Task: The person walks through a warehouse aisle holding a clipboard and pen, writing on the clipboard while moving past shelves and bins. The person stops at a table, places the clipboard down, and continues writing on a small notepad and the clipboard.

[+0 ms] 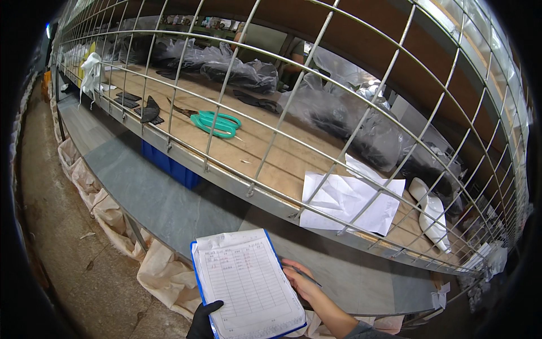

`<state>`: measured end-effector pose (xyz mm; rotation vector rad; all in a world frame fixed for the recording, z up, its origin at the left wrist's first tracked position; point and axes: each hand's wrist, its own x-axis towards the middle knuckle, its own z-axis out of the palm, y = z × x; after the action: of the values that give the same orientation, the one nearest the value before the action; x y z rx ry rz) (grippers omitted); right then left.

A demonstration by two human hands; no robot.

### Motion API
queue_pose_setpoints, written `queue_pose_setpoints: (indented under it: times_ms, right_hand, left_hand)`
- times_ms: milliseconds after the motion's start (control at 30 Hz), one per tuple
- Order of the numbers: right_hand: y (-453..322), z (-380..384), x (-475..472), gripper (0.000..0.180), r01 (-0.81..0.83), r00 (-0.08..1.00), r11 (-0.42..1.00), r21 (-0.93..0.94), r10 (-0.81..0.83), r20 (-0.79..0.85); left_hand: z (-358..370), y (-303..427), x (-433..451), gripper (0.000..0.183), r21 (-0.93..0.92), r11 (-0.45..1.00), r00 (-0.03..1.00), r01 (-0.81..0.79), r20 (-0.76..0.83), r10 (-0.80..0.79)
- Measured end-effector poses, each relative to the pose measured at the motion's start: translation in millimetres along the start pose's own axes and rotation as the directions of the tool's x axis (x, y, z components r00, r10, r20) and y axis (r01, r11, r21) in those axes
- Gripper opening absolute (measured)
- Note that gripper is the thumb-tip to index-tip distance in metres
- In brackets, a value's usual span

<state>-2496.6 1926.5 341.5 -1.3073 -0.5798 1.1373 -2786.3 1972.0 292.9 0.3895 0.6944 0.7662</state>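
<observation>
A blue clipboard [193, 262] holds a stack of white paper forms [252, 292] with a ruled table and some handwriting. My left hand [204, 318], in a black glove, grips the lower left edge, its thumb on top of the paper. At the right edge is my bare right hand [301, 280], with a dark pen [311, 278] held between its fingers and its fingertips against the board's side. Above the clipboard, behind a metal wire grid [275, 129], green-handled scissors [216, 124] lie on a brown shelf [254, 148].
Crumpled white papers [351, 199] and a white plastic piece [432, 216] rest on the shelf, near black pieces in clear plastic bags [241, 72]. Below are a grey ledge [178, 203], a blue crate [167, 163] and pale cloth sacks [165, 275]. A person is partly visible behind.
</observation>
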Motion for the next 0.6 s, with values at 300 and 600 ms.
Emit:
queue_pose_setpoints:
  times_ms: [300,600]
  right_hand:
    - [-8.7,6.6,-1.6,0.047,-0.004,1.0,1.0,-0.017,0.004,-0.004]
    - [-13.3,12.7,-6.3,0.046,-0.006,1.0,1.0,0.002,0.006,0.007]
  left_hand:
    - [11.0,6.6,-2.0,0.069,0.046,0.997,0.994,-0.065,0.087,0.06]
    - [5.4,4.2,-3.2,0.07,0.02,0.998,0.995,-0.054,0.088,0.052]
